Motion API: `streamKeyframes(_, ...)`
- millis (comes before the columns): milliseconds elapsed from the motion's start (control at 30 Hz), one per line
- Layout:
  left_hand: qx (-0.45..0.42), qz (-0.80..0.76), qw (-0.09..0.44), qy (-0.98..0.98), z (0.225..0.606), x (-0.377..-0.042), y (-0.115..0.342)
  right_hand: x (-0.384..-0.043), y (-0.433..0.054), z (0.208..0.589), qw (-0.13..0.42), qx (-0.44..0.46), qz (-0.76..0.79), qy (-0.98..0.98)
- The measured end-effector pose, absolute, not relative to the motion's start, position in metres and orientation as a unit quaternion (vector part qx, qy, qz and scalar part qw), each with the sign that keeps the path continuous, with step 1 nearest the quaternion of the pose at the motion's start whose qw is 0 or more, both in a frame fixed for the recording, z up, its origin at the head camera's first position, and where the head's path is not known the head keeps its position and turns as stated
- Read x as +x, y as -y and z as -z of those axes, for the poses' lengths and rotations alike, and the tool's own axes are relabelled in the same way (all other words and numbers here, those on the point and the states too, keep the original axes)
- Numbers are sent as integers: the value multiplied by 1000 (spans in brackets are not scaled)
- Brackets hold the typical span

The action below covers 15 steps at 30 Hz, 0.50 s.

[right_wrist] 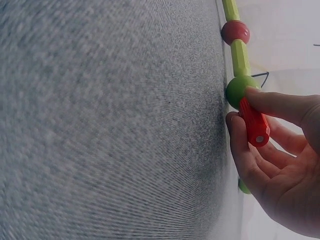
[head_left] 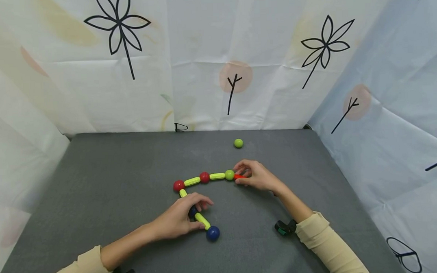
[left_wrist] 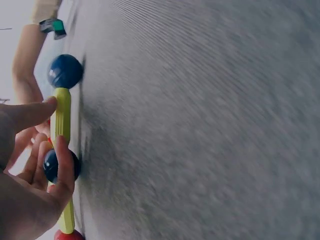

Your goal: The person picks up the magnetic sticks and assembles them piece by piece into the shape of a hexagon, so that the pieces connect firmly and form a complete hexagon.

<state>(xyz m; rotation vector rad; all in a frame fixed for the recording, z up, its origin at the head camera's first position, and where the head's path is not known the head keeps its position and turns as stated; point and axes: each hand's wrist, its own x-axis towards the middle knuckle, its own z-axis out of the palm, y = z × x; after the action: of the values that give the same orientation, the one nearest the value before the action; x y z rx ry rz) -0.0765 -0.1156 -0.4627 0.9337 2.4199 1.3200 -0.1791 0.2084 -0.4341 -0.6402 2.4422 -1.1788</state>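
A chain of yellow-green rods and balls curves over the grey table. Its near end is a blue ball; two red balls, one at the bend, follow farther along, then a green ball. My left hand holds the chain near its near end, thumb against a yellow-green rod and fingers around a second blue ball. My right hand pinches a red rod between thumb and fingers. One end of that rod meets the green ball; the free end shows a small metal disc.
A loose green ball lies on the table beyond my right hand. White printed cloth walls the back and both sides. Dark straps with small devices sit at both wrists.
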Motion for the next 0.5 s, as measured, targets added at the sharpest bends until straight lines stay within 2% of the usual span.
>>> streamKeyframes(133, 286, -497, 119, -810, 463, -78, 112, -179, -209, 434, 177, -228, 418, -861)
streamKeyframes(300, 272, -498, 100, -818, 463, -76, 108, -180, -207, 433, 176, -225, 414, -864)
streamKeyframes(500, 267, -492, 145, -816, 448, -85, 106, -180, -207, 433, 170, -220, 395, -876)
